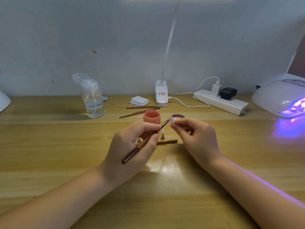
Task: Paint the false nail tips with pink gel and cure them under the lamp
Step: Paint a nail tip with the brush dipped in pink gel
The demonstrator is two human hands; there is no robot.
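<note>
My left hand (132,146) grips a brown-handled brush (140,146), its tip pointing up and right. My right hand (196,136) pinches a small clear false nail tip (172,121) on a stand, and the brush tip touches it. Behind the hands stands the open pink gel pot (151,117), with its dark lid (177,116) lying to the right. A wooden holder strip (166,142) with small metal pegs (162,136) lies between my hands, partly hidden. The white curing lamp (279,98) glows purple at the far right.
A clear pump bottle (93,100) stands back left. Two spare brushes (142,109), a stack of white pads (139,101), a clip-on desk lamp (161,95) and a power strip (221,100) with plugs and cables line the back of the wooden table (49,146).
</note>
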